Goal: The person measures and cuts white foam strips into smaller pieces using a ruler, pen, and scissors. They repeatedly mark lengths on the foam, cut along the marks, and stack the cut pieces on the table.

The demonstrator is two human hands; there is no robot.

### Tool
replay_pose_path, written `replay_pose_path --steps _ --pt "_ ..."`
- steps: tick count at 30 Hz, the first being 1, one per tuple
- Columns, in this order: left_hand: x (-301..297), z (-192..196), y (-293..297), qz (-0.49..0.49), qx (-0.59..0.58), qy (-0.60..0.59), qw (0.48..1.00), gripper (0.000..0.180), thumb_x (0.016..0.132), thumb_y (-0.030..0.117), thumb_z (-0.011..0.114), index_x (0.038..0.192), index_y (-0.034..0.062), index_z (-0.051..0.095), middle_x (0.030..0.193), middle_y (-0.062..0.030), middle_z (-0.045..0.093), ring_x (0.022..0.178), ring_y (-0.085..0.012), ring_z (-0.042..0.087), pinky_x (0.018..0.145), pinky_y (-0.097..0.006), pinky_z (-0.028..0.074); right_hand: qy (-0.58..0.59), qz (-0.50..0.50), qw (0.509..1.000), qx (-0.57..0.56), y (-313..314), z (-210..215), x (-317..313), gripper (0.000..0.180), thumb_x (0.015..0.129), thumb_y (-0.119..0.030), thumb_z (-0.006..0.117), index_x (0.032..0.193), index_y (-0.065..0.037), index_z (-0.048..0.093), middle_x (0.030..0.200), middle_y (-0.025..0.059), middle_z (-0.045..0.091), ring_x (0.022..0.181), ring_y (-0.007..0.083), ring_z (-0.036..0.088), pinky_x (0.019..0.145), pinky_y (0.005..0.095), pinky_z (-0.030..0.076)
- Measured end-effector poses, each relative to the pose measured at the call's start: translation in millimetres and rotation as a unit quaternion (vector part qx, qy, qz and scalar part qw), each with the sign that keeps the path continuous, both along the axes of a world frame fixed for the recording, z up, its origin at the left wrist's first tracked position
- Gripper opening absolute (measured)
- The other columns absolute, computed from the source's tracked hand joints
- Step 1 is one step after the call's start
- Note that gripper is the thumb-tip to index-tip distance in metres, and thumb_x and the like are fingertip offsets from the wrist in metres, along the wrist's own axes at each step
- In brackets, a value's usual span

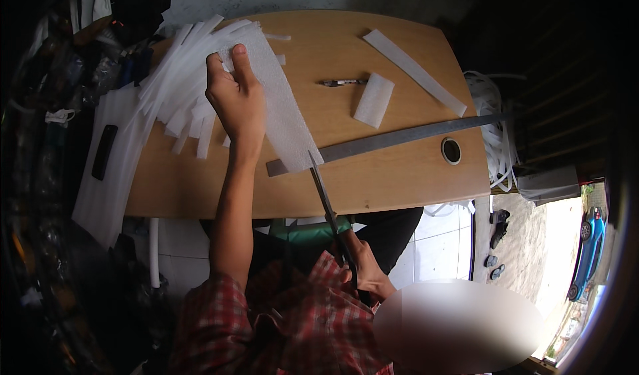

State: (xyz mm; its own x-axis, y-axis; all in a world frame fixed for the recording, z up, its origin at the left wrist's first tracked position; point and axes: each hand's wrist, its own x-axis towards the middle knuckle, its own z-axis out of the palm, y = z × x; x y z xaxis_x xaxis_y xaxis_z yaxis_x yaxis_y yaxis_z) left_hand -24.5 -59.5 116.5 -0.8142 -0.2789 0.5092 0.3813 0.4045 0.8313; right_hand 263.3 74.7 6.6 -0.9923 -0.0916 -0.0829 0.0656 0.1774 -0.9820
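My left hand [236, 99] grips a long white foam strip [279, 102] near its far end, thumb on top. The strip slants over the wooden table toward me. Below the table's near edge, my right hand [365, 267] is closed around the handles of a pair of scissors [326, 205]. The blades point away from me, and their tips meet the near end of the foam strip. Beneath that end, a long metal ruler [386, 138] lies across the table. The scissor handles are partly hidden by my fingers.
Many cut foam strips [180, 69] pile up at the left, with a black phone [104, 152] on foam sheets. A small foam piece [374, 100], a pen-like cutter [343, 82] and another strip [416, 73] lie at the right. A round hole [451, 150] pierces the tabletop [299, 202].
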Motion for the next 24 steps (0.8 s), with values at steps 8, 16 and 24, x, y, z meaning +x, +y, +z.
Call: replay_pose_path --steps 8,16,24 --pt "8 -12 13 -0.053 0.023 0.050 0.997 0.032 0.101 0.026 0.052 0.085 -0.0009 0.046 0.046 -0.0051 0.042 0.042 -0.0113 0.036 0.046 -0.031 0.035 0.002 0.001 0.999 0.037 2 1 -9 0.081 0.067 -0.073 0.070 0.093 0.001 0.046 0.067 0.0174 0.050 0.059 0.0407 0.052 0.054 0.0438 0.042" --pt "14 -12 17 -0.053 0.008 0.015 0.998 0.032 0.101 0.025 0.053 0.086 -0.0027 0.048 0.051 -0.0065 0.047 0.046 -0.0111 0.039 0.048 -0.031 0.036 0.021 -0.046 0.998 0.023 -4 3 -10 0.087 0.065 -0.083 0.061 0.087 0.001 0.052 0.062 0.0034 0.051 0.051 0.0128 0.048 0.048 0.0284 0.038" --pt "12 -25 17 -0.083 0.043 -0.019 0.995 0.039 0.099 0.027 0.057 0.074 -0.0003 0.045 0.048 -0.0063 0.040 0.045 -0.0125 0.034 0.047 -0.032 0.032 0.060 -0.041 0.997 0.014 1 -2 -7 0.055 0.069 -0.045 0.084 0.080 -0.002 0.052 0.060 0.0086 0.048 0.049 0.0246 0.047 0.049 0.0350 0.039"
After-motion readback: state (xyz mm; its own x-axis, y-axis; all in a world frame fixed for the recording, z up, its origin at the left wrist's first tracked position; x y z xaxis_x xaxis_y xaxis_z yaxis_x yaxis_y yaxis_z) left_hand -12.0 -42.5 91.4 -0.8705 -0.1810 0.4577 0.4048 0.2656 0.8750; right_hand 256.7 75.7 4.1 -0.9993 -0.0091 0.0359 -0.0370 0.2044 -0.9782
